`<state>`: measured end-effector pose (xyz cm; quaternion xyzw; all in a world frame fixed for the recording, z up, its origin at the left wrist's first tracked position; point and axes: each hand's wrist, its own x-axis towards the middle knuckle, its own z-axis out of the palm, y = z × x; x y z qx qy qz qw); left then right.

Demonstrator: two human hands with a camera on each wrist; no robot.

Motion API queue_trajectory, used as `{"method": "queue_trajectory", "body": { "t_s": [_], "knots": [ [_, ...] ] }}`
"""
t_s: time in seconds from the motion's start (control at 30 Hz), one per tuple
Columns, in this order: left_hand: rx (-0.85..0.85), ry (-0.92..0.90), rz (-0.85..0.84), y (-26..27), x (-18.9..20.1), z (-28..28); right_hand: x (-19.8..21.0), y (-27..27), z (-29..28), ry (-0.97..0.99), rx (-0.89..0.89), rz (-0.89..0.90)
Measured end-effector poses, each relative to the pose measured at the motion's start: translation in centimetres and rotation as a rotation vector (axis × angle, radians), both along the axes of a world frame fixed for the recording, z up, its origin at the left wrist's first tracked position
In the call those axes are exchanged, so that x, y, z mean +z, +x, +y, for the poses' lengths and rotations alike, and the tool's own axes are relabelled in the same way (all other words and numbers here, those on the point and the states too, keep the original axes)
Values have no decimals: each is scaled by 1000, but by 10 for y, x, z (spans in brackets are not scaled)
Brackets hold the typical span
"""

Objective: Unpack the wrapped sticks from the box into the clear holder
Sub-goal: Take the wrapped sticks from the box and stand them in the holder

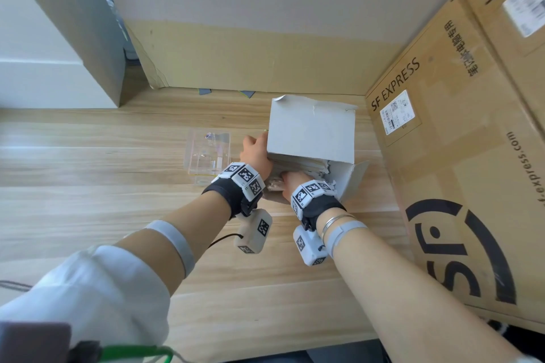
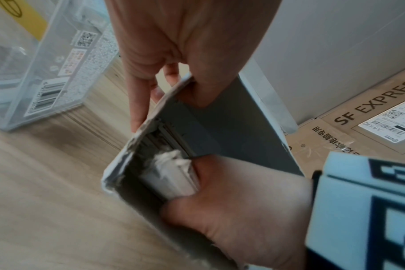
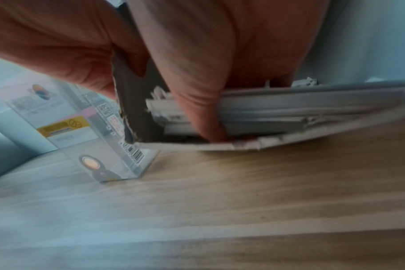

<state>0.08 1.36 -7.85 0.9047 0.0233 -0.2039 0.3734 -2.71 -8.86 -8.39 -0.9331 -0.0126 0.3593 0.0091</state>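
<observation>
Right hand (image 1: 292,183) on wrapped sticks (image 3: 289,109)

Matt white cardboard box (image 1: 309,130), grey inside, edges torn and fuzzy. Paper-wrapped sticks (image 3: 289,104), creased at the ends. Clear glossy plastic holder (image 1: 208,153) with printed labels. Pale wood-grain counter (image 1: 118,174), smooth. Brown corrugated cartons (image 1: 460,156), matt.

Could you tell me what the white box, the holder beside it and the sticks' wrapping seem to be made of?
White box: thin paperboard, matte, grey inside, with ragged torn edges.
Clear holder: rigid transparent plastic, glossy, carrying printed labels and a barcode.
Wrapped sticks: sleeves look like matte white paper, crumpled at the ends; thin film is possible, since the view is blurred.
</observation>
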Motion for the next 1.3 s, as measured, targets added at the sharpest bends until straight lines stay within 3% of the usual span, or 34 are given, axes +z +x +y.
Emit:
{"method": "queue_trajectory", "body": {
  "t_s": [0.17,0.3,0.6,0.73,0.83,0.93,1.07,1.3],
  "knots": [
    [-38,80,59,9,7,3,17,8,-3,139,-139,-124],
    [-27,64,143,16,15,8,35,4,-9,356,-242,-224],
    [-142,194,151,15,22,18,48,6,-3,799,-672,-417],
    [-139,175,130,24,38,24,59,18,7,902,-691,-526],
    [-3,67,-10,36,52,42,73,31,19,987,-664,-610],
    [70,166,-147,46,53,68,90,41,37,1092,-592,-664],
    [94,271,-9,47,40,100,101,49,71,1217,-525,-683],
    [104,81,112,38,38,128,88,52,114,1273,-501,-582]
  ]
}}
